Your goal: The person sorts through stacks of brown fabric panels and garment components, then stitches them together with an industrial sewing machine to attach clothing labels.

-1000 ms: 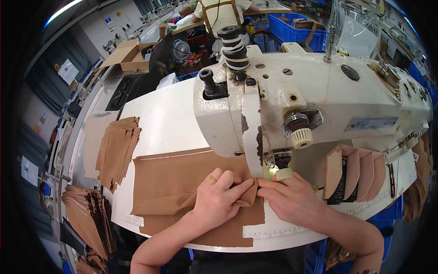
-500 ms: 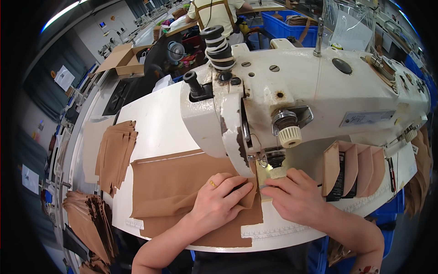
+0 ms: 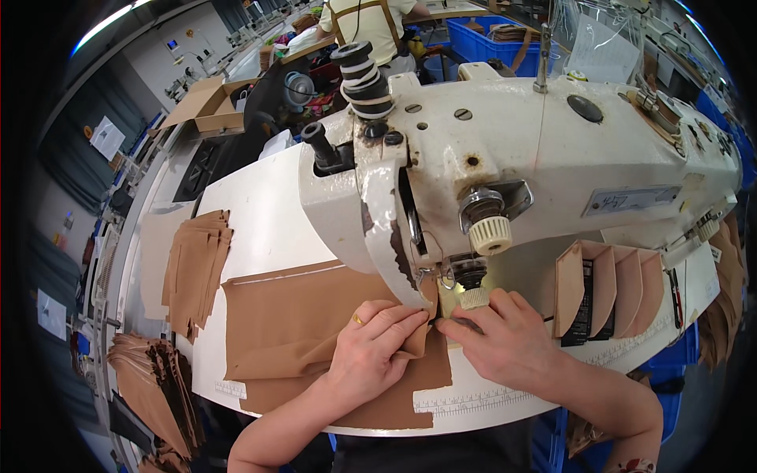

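A brown fabric piece (image 3: 276,315) lies on the white sewing table under the head of an off-white sewing machine (image 3: 505,134). My left hand (image 3: 374,347) is closed on a folded-up part of the fabric, its fingertips close to the presser-foot area. Against the fabric's right edge, my right hand (image 3: 505,335) has thumb and fingers pinched together. A small dark thing shows between them, too hidden to name. The two hands' fingertips nearly meet. The needle area is mostly hidden behind the machine head and my fingers.
Stacked brown fabric pieces (image 3: 197,268) lie at the table's left, with another bundle (image 3: 154,386) hanging lower. A pink-beige divided holder (image 3: 611,288) stands to the right. Blue bins (image 3: 497,47) and a seated person (image 3: 367,31) are beyond the machine.
My right hand's fingertips have moved left to the fabric edge, close to my left fingers. My left fingers have drawn closer together on the fold. The whole view has shifted slightly.
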Demonstrator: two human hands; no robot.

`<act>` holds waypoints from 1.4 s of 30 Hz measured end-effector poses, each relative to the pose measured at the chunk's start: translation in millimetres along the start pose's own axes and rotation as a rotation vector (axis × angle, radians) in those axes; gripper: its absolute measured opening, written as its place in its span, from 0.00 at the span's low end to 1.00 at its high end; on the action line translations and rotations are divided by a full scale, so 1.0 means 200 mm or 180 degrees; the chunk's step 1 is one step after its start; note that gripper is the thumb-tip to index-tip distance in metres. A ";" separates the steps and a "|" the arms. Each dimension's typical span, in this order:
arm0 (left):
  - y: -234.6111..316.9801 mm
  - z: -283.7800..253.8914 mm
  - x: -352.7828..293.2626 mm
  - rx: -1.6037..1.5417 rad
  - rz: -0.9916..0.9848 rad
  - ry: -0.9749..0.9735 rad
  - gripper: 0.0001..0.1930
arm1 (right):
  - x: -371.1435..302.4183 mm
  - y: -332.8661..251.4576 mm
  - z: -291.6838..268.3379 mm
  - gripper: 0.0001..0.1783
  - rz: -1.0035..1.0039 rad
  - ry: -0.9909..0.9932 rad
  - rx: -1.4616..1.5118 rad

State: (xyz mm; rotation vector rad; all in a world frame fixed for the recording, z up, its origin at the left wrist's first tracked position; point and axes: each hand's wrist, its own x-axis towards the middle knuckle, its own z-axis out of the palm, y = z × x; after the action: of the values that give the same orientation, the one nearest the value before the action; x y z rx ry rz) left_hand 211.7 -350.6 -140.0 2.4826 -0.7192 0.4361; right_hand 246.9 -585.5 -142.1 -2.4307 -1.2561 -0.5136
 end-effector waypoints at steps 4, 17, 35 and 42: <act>0.01 0.01 0.00 -0.0029 -0.0055 0.0121 0.30 | 0.00 0.01 0.01 0.19 -0.0109 0.0018 0.0037; -0.03 -0.07 0.03 -0.0642 -0.0692 0.0101 0.24 | 0.01 0.03 0.01 0.20 -0.0222 -0.0071 0.0346; 0.00 -0.02 0.01 0.0136 0.0134 -0.0181 0.31 | 0.02 0.06 0.00 0.21 -0.0283 -0.0087 0.0511; 0.00 0.00 0.00 0.0388 0.0316 -0.0124 0.33 | 0.01 0.06 0.02 0.20 -0.0285 -0.0075 0.0489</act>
State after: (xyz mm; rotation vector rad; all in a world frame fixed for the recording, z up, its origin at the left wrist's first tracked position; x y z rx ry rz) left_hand 212.3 -351.6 -140.1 2.5832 -0.8578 0.4823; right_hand 259.0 -588.7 -145.9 -2.2682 -1.3667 -0.3980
